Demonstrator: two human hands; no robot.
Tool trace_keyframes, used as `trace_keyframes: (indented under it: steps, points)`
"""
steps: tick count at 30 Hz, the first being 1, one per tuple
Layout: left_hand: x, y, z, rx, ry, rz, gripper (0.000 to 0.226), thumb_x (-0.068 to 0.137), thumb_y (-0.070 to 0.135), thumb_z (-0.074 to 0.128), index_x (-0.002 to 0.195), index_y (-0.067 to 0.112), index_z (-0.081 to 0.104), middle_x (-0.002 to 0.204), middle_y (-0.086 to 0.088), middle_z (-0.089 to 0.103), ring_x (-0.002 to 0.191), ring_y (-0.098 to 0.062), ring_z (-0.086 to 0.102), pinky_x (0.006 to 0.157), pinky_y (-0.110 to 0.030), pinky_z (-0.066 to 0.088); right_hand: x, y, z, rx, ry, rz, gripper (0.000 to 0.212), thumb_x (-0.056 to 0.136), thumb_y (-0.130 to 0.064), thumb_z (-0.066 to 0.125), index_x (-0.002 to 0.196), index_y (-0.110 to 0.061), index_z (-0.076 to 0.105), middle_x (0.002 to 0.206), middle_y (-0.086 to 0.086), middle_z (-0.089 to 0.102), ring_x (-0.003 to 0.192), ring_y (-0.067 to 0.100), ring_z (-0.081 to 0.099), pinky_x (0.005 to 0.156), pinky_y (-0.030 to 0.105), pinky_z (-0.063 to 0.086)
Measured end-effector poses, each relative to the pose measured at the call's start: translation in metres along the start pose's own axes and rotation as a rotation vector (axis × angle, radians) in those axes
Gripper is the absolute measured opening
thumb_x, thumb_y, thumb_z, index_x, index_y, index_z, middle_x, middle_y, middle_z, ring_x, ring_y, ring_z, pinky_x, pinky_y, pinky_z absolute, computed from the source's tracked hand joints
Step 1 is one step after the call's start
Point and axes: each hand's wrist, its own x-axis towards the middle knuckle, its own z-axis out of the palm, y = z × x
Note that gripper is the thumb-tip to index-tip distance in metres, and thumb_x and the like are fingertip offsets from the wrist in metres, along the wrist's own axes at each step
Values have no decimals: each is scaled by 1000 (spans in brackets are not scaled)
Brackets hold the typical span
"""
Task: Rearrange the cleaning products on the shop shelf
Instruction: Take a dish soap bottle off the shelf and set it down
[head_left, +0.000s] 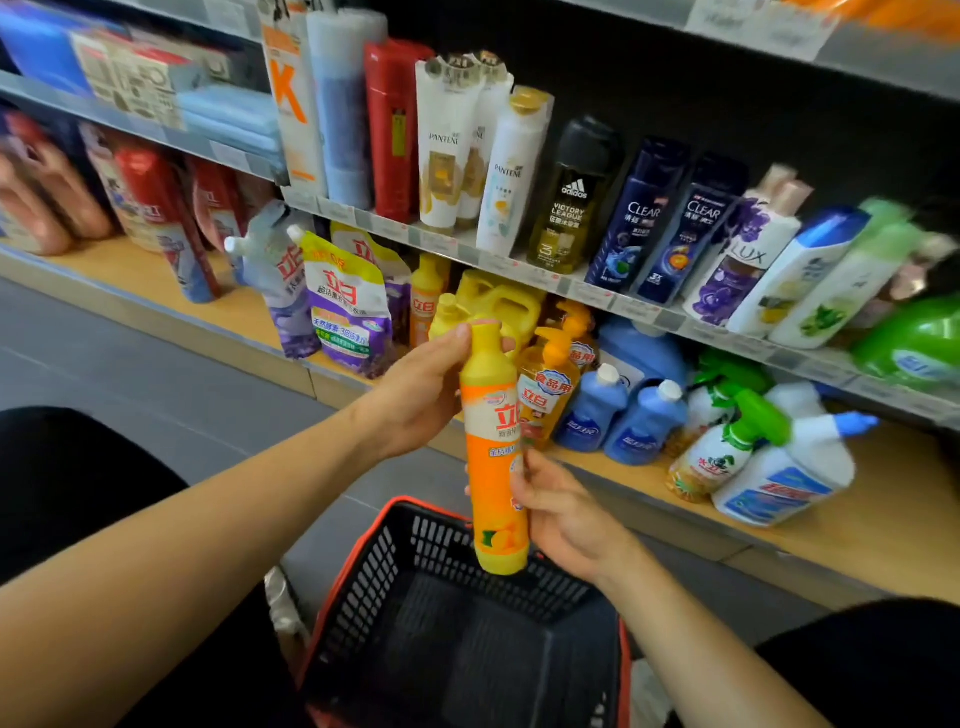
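I hold the orange dish-soap bottle (494, 457) upright over the basket (363, 566), left hand (421, 395) curled round its neck, right hand (558, 512) gripping its lower body; it looks rigid, slick, moderately heavy.

Both hands (421, 395) hold yellow bottle (496, 467) above basket (363, 566).
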Motion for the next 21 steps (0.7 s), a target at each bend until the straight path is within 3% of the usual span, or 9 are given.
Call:
trace_keyframes:
  steps: [3,6,9,11,13,18,21]
  points:
    - [7,-7,1,-89,-57,-8,42,104,37,39,136,15,56,134,-7,67,124,-25,64,99,-41,54,0,6,-10,28,-7,21,77,75,-23,79,142,-2,46,138,26,56,122,38,57,106,50,46]
    - [9,-14,2,45,-14,35,37,106,36,39,134,23,59,134,-2,68,126,-21,63,102,-40,52,4,16,-14,-34,68,-25,67,79,-11,74,141,-10,49,136,18,61,123,31,59,106,47,48]
    - [7,-20,3,210,75,133,34,108,31,40,136,25,58,131,2,69,123,-15,64,94,-27,55,13,23,-10,-219,284,-104,72,74,-5,84,137,-21,53,119,-5,72,111,15,68,90,32,56]
    - [6,-21,4,232,120,173,33,107,28,45,137,23,59,131,-2,69,122,-16,65,93,-26,55,18,25,-5,-316,416,-156,67,68,-4,88,121,-33,59,106,-20,74,101,3,69,78,22,55]
    - [3,-22,4,249,163,207,32,104,22,52,135,20,60,132,-7,69,122,-17,65,94,-29,55,21,26,-1,-382,486,-222,65,65,-6,91,112,-37,59,103,-19,72,96,-2,68,72,15,53]
    - [-2,-20,-1,302,231,259,36,95,12,66,131,14,64,123,-28,66,119,-35,64,98,-43,57,26,24,9,-460,542,-314,66,61,-9,94,111,-33,58,107,-10,69,90,-4,66,72,12,52]
    - [-1,-11,-6,279,183,251,36,91,16,68,127,13,65,123,-23,69,115,-25,69,94,-35,59,28,26,11,-446,503,-297,64,65,-9,92,111,-39,58,108,-15,69,94,-5,65,73,12,51]
